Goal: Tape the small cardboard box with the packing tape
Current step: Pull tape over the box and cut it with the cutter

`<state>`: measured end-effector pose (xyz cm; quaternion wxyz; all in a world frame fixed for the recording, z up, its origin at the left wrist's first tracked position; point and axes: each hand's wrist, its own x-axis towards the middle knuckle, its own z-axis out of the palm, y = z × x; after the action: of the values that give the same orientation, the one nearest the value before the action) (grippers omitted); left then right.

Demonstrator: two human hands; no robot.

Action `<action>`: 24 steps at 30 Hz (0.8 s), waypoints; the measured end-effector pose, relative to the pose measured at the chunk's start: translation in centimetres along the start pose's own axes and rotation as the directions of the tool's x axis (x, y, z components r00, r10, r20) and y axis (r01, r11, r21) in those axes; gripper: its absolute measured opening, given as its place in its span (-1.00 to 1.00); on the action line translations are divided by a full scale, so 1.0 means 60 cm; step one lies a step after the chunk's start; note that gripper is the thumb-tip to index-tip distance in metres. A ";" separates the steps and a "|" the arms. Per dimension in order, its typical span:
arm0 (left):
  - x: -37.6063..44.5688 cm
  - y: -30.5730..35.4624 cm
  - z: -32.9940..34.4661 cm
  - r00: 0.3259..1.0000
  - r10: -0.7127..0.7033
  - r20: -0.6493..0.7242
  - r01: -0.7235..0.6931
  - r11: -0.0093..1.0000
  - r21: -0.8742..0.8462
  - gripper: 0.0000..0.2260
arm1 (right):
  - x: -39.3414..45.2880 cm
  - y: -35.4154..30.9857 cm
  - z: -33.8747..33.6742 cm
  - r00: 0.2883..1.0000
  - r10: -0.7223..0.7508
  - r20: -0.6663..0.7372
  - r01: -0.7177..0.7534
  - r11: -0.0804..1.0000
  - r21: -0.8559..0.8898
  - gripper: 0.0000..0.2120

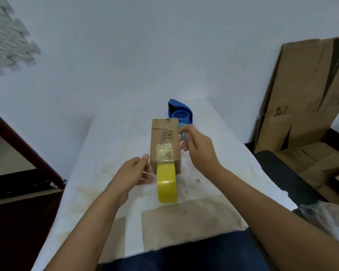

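Observation:
A small brown cardboard box (164,137) with black print lies on the white table (110,145). A strip of clear tape (164,152) covers its near top end. A yellow roll of packing tape (167,181) stands on edge against the box's near face, joined to that strip. My left hand (134,171) is beside the box's near left corner, fingers apart, touching or almost touching the roll. My right hand (199,147) hovers at the box's right side, gripping a small teal object (182,134), partly hidden by the fingers.
A blue tape dispenser (181,112) sits just behind the box. Flattened cardboard boxes (301,98) lean against the wall at right. A dark chair (286,173) edges the table on the right, dark wooden furniture (18,153) on the left. Crumpled clear plastic (329,218) lies near my right arm.

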<state>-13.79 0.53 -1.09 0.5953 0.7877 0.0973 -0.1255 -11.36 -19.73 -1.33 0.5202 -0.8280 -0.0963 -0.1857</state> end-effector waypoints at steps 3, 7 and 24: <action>-0.017 -0.004 0.004 0.968 -0.129 0.214 0.126 0.992 0.029 -0.45 | -0.001 -0.018 0.023 0.987 -0.115 0.115 0.119 0.992 -0.033 -0.78; -0.021 -0.011 0.016 0.924 -0.119 0.363 0.142 0.989 -0.039 -0.50 | -0.011 -0.005 0.043 0.955 -0.133 0.263 0.149 0.988 -0.040 -0.77; -0.019 0.001 0.018 0.883 -0.070 0.464 0.223 0.933 -0.283 -0.67 | 0.016 0.026 0.039 0.921 -0.138 0.363 0.223 0.953 -0.205 -0.78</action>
<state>-14.94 -0.56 -0.98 0.7129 0.6176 0.0380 -0.3300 -9.45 -18.36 -3.16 0.3709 -0.8923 -0.2390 -0.0957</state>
